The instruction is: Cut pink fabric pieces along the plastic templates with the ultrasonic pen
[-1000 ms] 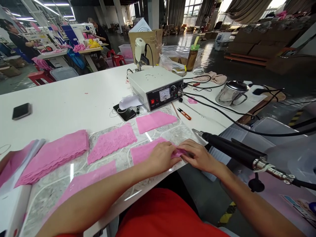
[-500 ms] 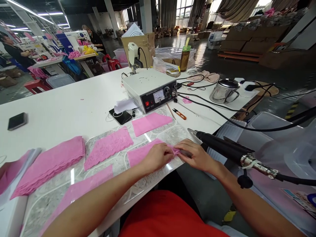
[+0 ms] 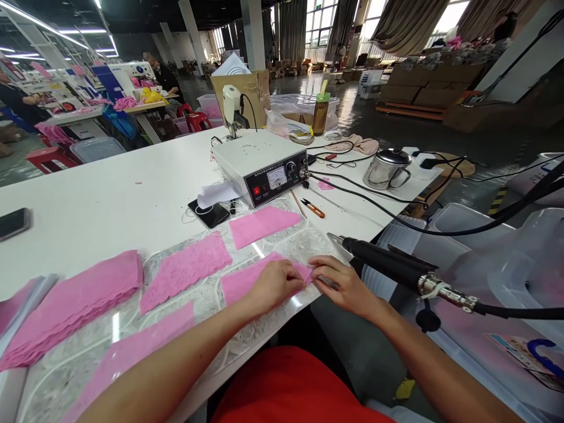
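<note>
A flat pink fabric piece (image 3: 247,278) lies on the clear patterned mat (image 3: 308,242) near the table's front edge. My left hand (image 3: 280,283) is closed on its right part, fingertips pinched at the cloth. At the pointed right end of the same piece, my right hand (image 3: 333,279) pinches the tip between thumb and fingers. Just beyond my right hand, a black handheld tool with a metal blade tip (image 3: 383,258) juts in over the table edge. More pink pieces lie around: a plain one (image 3: 264,225), a lace-edged one (image 3: 187,267) and a thick stack (image 3: 79,299).
A white control box (image 3: 264,170) with a dial stands behind the mat, its cables running right. Orange thread snips (image 3: 312,208), a black phone (image 3: 208,214), a glass mug (image 3: 388,168) and a bottle (image 3: 321,113) are on the table. Plastic bins (image 3: 458,223) stand at right.
The camera view has shifted slightly, moving the table things left in the picture. Both hands stay at the pink piece's right end; my right fingers have drawn back a little, showing more of its tip.
</note>
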### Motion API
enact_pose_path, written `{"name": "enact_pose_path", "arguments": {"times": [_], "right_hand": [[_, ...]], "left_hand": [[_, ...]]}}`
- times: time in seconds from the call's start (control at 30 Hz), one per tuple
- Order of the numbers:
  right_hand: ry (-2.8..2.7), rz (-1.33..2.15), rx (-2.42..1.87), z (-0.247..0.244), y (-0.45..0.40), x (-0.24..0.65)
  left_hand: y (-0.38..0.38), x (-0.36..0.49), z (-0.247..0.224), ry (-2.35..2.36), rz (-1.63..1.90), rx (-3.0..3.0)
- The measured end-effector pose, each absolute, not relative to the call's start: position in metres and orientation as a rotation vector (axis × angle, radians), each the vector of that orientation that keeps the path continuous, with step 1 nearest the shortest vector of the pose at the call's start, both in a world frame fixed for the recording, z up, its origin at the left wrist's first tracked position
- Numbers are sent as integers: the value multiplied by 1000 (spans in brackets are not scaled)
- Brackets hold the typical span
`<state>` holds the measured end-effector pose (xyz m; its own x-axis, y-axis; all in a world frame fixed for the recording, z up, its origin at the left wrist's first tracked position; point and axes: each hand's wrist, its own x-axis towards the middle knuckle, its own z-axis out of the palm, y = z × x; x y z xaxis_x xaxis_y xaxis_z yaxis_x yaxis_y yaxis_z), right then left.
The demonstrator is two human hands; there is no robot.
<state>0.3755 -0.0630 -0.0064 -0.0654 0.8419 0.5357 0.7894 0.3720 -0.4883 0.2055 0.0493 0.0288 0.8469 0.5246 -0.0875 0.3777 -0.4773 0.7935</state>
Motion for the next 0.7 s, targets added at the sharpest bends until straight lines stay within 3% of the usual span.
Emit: {"name": "enact_pose_path", "arguments": {"times": [0.37,0.7], "right_hand": [[-1844,100,-1469,-1,-64,373],[-1821,5,-1561,-2,-65,368]], "left_hand": [[49,207,30,735,301,2120],[63,166,59,878,555,1834]]}}
